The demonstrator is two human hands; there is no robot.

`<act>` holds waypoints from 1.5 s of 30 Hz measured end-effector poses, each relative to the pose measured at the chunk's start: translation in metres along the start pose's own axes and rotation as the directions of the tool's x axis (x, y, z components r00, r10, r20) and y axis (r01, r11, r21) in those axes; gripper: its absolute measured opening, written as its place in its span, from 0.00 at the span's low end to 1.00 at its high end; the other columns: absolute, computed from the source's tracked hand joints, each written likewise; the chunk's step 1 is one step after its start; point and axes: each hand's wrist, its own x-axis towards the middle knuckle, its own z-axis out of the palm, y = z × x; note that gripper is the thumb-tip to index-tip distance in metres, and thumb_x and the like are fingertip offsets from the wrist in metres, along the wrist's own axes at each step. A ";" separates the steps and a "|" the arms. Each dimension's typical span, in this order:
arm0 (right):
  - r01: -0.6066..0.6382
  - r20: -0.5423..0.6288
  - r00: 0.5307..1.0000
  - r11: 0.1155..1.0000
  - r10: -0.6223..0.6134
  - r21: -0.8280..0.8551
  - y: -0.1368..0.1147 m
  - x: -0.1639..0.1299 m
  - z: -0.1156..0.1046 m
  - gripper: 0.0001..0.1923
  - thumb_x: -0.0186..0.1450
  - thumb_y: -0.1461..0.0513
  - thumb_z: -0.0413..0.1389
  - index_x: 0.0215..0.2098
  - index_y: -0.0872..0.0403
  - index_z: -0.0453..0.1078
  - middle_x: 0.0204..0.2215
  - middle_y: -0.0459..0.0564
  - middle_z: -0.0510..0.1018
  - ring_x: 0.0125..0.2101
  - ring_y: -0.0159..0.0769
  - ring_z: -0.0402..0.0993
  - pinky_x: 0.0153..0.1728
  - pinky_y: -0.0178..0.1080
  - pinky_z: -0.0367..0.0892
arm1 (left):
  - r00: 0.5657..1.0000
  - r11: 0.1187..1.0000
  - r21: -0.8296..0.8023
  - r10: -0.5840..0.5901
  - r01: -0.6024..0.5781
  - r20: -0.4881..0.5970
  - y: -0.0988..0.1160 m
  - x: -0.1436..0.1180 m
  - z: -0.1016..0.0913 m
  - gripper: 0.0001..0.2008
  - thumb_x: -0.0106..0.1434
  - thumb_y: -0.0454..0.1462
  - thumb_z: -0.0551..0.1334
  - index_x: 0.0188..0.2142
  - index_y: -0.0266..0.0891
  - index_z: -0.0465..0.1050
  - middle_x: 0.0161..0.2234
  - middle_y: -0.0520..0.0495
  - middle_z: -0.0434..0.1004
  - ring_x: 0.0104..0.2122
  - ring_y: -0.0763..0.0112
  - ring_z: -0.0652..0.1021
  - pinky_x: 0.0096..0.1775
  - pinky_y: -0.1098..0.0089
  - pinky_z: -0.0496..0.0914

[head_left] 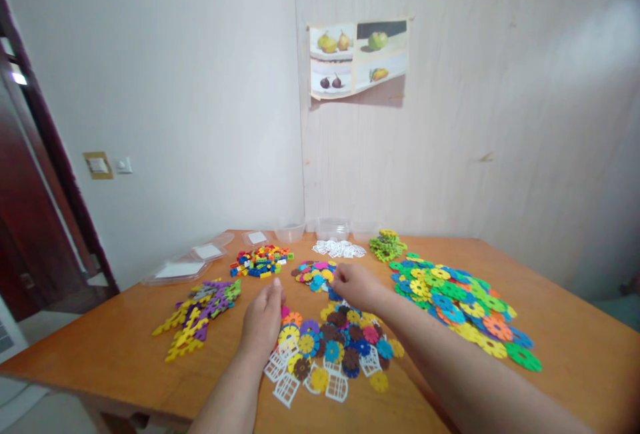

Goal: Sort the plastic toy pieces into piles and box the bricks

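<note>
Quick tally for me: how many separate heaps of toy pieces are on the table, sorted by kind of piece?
Disc-shaped flower pieces: 3 heaps
White lattice pieces: 2 heaps
Small bricks: 1 heap
Purple and yellow pieces: 1 heap
Green and yellow pieces: 1 heap
Total: 8 heaps

**A plain white room with a wooden table**

A wooden table (100, 347) fills the lower view. Behind it stand white walls (190, 87). At 12 o'clock a fruit poster (357, 57) hangs with a curling edge. At 9 o'clock are a dark red door (30, 221), a light switch (123, 165) and a brass plate (98, 165). The light is soft and even.
</note>
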 end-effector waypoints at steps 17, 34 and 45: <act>-0.496 -0.325 0.843 0.853 0.429 -0.162 0.141 -0.042 -0.061 0.18 0.67 0.60 0.45 0.43 0.52 0.76 0.45 0.61 0.79 0.42 0.49 0.77 0.33 0.40 0.62 | 0.998 0.988 -0.150 -0.050 0.044 -0.035 0.008 -0.002 0.000 0.37 0.57 0.66 0.53 0.40 0.34 0.77 0.40 0.33 0.82 0.41 0.53 0.82 0.49 0.54 0.72; 0.108 -0.081 0.992 0.982 -0.096 0.154 0.063 -0.051 -0.008 0.08 0.64 0.61 0.52 0.33 0.53 0.74 0.29 0.46 0.80 0.29 0.33 0.73 0.29 0.32 0.58 | 0.996 0.983 -0.176 -0.064 0.052 -0.063 0.012 -0.006 0.000 0.37 0.57 0.66 0.54 0.38 0.33 0.77 0.37 0.34 0.83 0.39 0.54 0.82 0.48 0.54 0.73; 0.262 0.088 0.956 0.947 -0.281 0.184 0.023 -0.075 0.006 0.15 0.63 0.56 0.56 0.48 0.45 0.77 0.33 0.44 0.81 0.30 0.33 0.74 0.29 0.31 0.60 | 0.995 0.974 -0.222 -0.059 0.039 -0.082 0.010 -0.003 0.001 0.37 0.57 0.66 0.53 0.36 0.33 0.76 0.37 0.35 0.82 0.38 0.56 0.82 0.45 0.56 0.75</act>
